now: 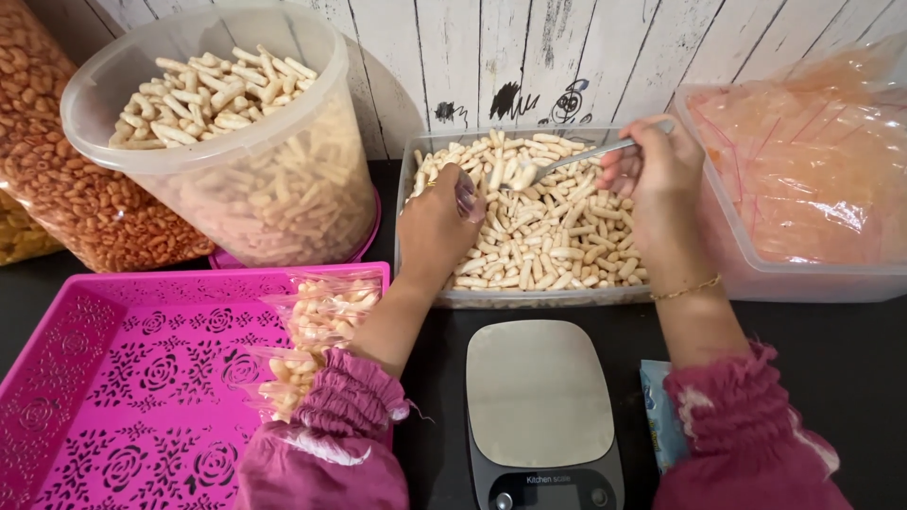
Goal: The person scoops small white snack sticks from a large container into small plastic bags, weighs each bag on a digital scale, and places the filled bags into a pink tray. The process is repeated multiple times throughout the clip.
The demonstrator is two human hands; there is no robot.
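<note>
Right hand: fingers grip one spoon | left hand: seemingly pinching one clear bag | filled bags: two

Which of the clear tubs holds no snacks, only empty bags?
The tub at the far right: it holds only flat clear bags, while the round tub and the middle tray hold pale snack sticks.

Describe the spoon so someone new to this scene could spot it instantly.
Find the clear rectangular tub of pale stick snacks behind the kitchen scale. The right hand reaches over its far side. The spoon is the thin silver utensil in that hand, the only metal thing among the snacks.
</note>
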